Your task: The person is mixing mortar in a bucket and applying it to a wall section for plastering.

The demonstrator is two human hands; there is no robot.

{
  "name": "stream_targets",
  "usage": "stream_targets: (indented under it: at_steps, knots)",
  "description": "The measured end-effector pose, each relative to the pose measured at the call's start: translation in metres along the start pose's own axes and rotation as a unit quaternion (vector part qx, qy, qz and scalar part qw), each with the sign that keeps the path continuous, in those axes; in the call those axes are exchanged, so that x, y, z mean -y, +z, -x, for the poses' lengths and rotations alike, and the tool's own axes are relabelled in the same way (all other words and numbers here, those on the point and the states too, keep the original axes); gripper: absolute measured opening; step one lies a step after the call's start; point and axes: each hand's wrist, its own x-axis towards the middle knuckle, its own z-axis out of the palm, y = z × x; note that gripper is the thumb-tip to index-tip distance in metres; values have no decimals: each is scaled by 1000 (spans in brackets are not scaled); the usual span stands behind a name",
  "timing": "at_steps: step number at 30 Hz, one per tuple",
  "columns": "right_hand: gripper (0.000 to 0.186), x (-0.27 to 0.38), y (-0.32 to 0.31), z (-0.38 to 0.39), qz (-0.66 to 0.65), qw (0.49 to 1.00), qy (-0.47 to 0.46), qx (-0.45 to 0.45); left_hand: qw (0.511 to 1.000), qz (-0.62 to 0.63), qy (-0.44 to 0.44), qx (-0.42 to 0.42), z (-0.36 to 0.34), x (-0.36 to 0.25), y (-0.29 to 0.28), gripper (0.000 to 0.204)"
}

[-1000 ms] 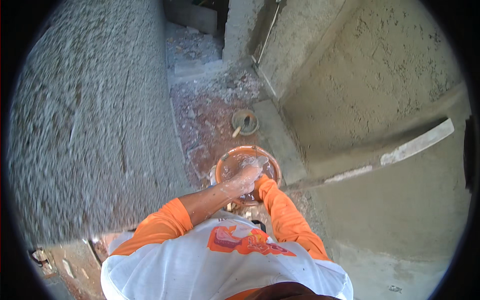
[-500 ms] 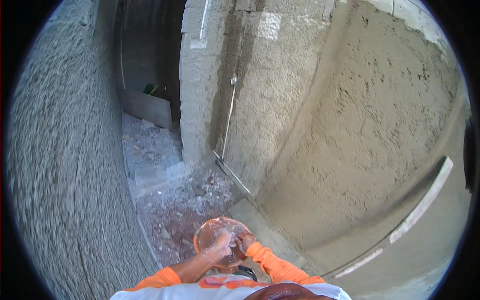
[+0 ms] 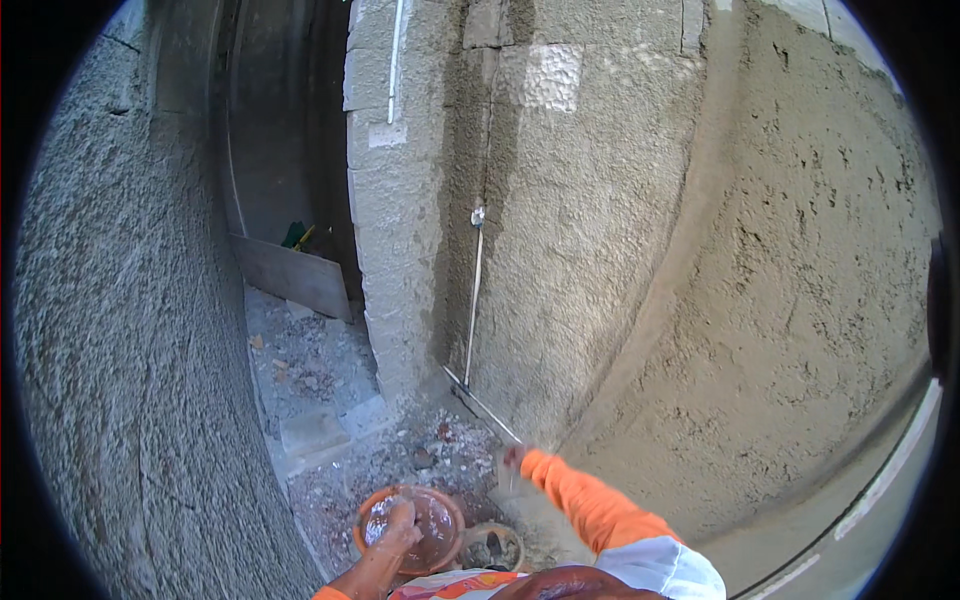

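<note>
My left hand [image 3: 400,522], wet and streaked, is curled inside the orange basin [image 3: 459,530] of murky water at the lower centre. What its fingers hold, if anything, is hidden. My right hand [image 3: 516,459], in an orange sleeve, is out beyond the basin's right, over the base of the wall. It is small and blurred, with a pale streak below it that I cannot make out. A smaller tan container [image 3: 516,546] with a dark tool [image 3: 493,548] in it sits right of the basin.
Rough rendered walls rise left [image 3: 120,330] and right [image 3: 800,320]. A dark doorway [image 3: 280,140] has a leaning board [image 3: 290,278] and rubble [image 3: 310,360]. A thin pipe [image 3: 475,300] runs down the facing wall to a strip [image 3: 485,410] along its base.
The view has tilted up toward the walls. My right hand has left the basin and moved up and to the right; my left hand remains in it.
</note>
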Motion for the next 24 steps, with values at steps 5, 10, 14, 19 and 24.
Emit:
stream_targets:
  at_steps: [5,10,14,19,24]
  knots:
    - [28,107,-489,-73,105,937,-11,-332,1000,-8,1,19,-58,-35,5,16]
    - [24,187,-696,-51,16,952,121,-282,999,-35,-4,32,-95,-74,22,17]
    - [32,128,-550,-146,296,951,-61,-63,996,-72,3,53,-122,-105,23,19]
    - [23,137,-173,-160,-234,961,-29,143,988,-124,2,96,-165,-131,40,20]
    - [23,172,41,-163,-467,842,208,172,947,-121,-90,285,-185,-166,49,12]
